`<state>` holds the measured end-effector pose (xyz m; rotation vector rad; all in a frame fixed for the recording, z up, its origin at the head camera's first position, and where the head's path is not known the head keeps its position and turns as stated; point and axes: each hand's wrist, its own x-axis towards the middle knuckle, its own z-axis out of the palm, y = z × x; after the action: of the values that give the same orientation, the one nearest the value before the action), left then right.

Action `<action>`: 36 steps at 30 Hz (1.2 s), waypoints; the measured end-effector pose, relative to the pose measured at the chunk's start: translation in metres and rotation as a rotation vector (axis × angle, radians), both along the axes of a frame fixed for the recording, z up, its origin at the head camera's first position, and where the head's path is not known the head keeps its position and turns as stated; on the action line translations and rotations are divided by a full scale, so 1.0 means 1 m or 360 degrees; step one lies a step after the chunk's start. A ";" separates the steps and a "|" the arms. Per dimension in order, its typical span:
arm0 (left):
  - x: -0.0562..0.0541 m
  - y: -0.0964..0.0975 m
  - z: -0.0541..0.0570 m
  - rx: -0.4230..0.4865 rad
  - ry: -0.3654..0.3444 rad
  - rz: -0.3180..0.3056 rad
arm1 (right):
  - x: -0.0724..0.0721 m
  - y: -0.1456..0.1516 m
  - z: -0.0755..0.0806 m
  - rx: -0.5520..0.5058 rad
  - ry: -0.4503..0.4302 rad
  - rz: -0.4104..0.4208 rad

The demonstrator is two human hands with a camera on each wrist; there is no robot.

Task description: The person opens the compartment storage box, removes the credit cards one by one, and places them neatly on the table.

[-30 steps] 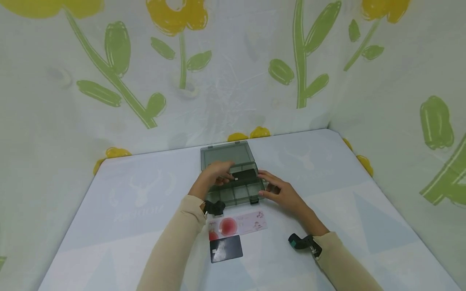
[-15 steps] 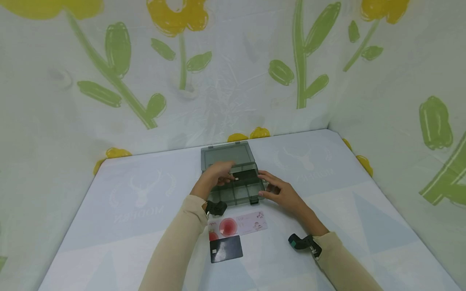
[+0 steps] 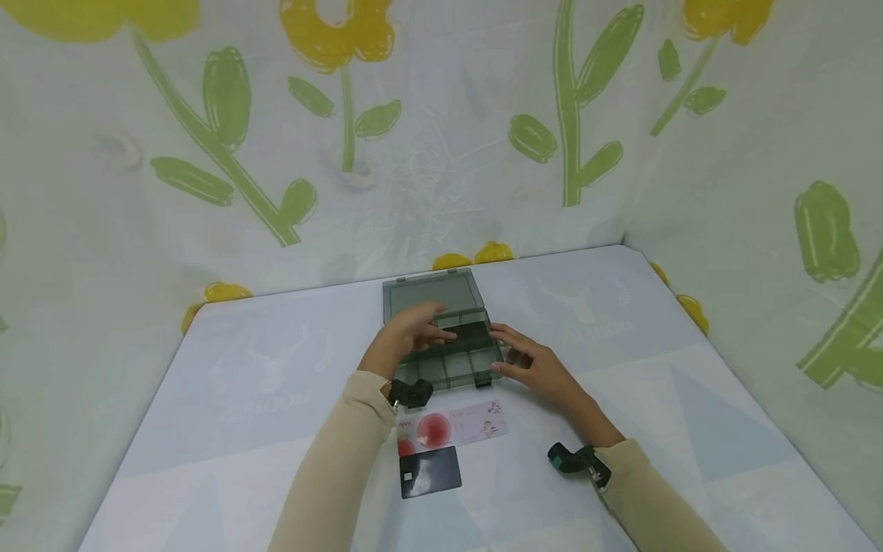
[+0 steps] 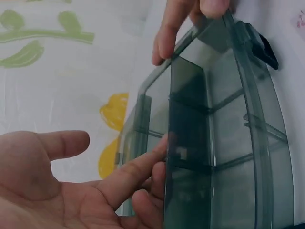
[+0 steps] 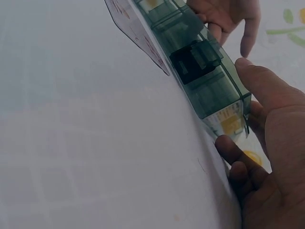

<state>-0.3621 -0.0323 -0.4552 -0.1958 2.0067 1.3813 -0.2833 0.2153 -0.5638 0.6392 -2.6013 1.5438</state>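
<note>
A translucent grey-green compartment box [image 3: 444, 381] lies open on the table, its lid [image 3: 433, 294] folded back. Inside, a black card [image 3: 471, 334] stands on edge over the dividers; a small chip-like patch shows on it in the left wrist view. My left hand [image 3: 407, 333] reaches over the box's left part. Its extended index finger touches the card from behind, while the thumb stays apart. At the box's right end, my right hand [image 3: 538, 372] holds the corners between thumb and fingers, as the right wrist view [image 5: 281, 124] also shows.
In front of the box lies a pink printed strip [image 3: 476, 422] with red circles. A second black card [image 3: 431, 472] with a chip overlaps its near edge. Flower-patterned cloth walls [image 3: 441, 138] rise behind and beside the table [image 3: 662, 368].
My left index finger has slid slightly to the right along the card, covering the chip that showed before in the head view. My right hand and the box keep their places.
</note>
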 end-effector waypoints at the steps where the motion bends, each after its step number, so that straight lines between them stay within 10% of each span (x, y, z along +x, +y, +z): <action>1: 0.000 0.001 -0.001 0.0002 0.0009 0.0013 | 0.001 0.000 0.001 0.0001 -0.0001 0.0006; 10: 0.004 0.008 -0.003 -0.0384 0.0263 -0.0078 | 0.016 -0.006 0.032 -0.0028 -0.0017 0.0046; 22: 0.001 0.001 -0.007 0.0142 0.0085 0.0056 | 0.016 -0.004 0.034 -0.0029 -0.0053 0.0022; 36: 0.002 -0.006 -0.012 0.0207 0.0078 0.0198 | -0.001 0.003 -0.001 -0.0022 -0.0031 -0.0001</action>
<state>-0.3599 -0.0382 -0.4676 -0.2333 1.9645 1.6032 -0.2842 0.2179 -0.5651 0.6251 -2.6018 1.5744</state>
